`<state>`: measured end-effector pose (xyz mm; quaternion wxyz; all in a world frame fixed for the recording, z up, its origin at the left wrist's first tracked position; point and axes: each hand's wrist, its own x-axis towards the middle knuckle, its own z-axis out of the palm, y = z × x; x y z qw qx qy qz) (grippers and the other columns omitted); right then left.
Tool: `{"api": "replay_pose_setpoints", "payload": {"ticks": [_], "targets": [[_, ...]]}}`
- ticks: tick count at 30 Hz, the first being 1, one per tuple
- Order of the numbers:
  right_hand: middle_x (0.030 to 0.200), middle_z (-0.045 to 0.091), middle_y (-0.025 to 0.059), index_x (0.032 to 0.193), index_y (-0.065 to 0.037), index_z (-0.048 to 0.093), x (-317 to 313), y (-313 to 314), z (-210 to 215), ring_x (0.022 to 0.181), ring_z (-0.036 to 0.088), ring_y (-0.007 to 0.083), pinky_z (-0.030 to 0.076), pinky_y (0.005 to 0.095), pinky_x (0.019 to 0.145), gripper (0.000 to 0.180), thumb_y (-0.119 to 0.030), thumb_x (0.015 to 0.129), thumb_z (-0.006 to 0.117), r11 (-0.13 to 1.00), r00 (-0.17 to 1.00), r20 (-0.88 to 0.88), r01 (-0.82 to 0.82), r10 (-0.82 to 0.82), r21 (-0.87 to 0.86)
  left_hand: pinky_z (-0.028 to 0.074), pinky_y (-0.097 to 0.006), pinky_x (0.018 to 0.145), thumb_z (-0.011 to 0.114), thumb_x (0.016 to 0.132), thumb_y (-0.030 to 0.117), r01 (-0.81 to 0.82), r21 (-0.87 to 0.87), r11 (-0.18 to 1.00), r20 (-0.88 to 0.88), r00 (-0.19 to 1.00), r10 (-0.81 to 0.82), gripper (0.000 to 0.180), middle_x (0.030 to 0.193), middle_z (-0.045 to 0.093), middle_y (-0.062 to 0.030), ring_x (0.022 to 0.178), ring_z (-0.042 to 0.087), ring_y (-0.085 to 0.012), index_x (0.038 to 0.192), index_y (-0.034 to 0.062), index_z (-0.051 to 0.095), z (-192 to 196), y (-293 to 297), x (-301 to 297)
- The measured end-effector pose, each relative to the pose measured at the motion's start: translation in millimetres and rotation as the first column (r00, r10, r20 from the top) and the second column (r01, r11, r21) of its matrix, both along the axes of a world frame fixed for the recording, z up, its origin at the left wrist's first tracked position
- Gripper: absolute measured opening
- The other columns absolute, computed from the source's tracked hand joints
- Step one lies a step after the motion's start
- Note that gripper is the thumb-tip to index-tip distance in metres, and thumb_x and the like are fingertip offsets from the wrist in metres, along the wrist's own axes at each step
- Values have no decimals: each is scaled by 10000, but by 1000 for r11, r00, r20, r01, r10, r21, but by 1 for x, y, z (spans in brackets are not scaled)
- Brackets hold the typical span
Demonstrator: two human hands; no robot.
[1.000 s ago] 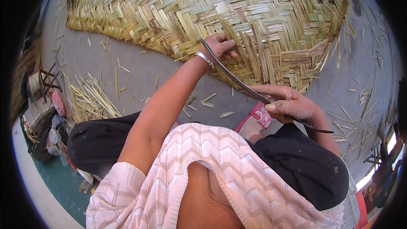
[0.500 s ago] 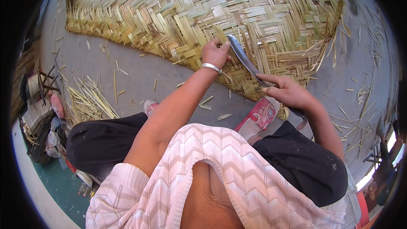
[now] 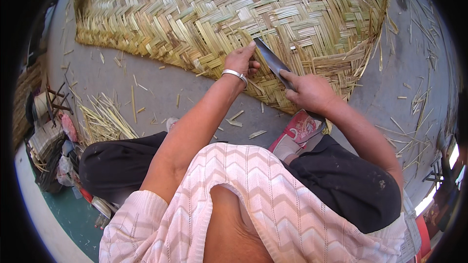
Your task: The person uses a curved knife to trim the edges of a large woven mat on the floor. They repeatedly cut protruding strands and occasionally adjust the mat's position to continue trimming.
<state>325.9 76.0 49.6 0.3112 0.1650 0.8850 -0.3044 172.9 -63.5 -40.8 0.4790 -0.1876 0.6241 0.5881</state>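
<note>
Nearest to us we see our own pink-and-white zigzag top (image 3: 253, 199) and black trousers (image 3: 351, 190), knees spread wide as we sit low over the grey floor (image 3: 161, 87). Between the knees a pink shoe (image 3: 298, 134) points toward the work.

Beyond it, our right hand (image 3: 308, 91) is closed tight round the handle of a knife (image 3: 273, 62); the forefinger lies along the back of the blade, which runs up and to the left, flat and dark, over the near edge of the mat (image 3: 229, 14). The handle itself is hidden inside the fist, so we cannot say what it looks like.

Just left of the blade, our left hand (image 3: 240, 60) rests on the same mat edge, with a silver bangle (image 3: 235, 74) on the wrist. Its fingers are curled loosely and seem to pinch a strip of the weave right beside the knife tip, though the view is too small there for us to be sure what they grip. The two hands sit near each other, the blade between them.

The mat is a large woven sheet of pale yellow-green strips, spreading away from the hands across the upper part of the view, its near edge curving and ragged.

Loose strips (image 3: 105, 119) lie in a bundle on the floor to our left, and shorter offcuts are scattered to the right. Some clutter (image 3: 48, 141) sits at the far left rim.
</note>
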Motion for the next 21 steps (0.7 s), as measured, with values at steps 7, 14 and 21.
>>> {"api": "replay_pose_setpoints", "payload": {"ticks": [7,14,21], "targets": [[811,679,190,1423,-234,469,7,-14,-23,737,662,386,532,501,689,616,-322,828,603,995,996,-85,19,-11,96,394,-264,373,697,907,267,63,-25,998,117,991,-60,218,639,546,13,439,504,-93,833,103,574,7,4,-4],[875,693,182,1378,-194,503,4,-13,-14,822,678,366,537,485,731,585,-281,809,609,998,997,-59,47,-45,45,411,-312,380,721,886,254,69,-101,993,232,972,-44,216,605,528,12,420,495,-113,828,108,573,-8,7,-8],[851,687,198,1414,-239,483,4,-11,-18,780,674,377,538,496,705,634,-301,796,610,996,995,-97,3,6,89,490,-311,420,777,841,297,307,-186,933,25,951,-308,308,677,622,-43,487,603,-149,943,36,650,0,8,-16]]}}
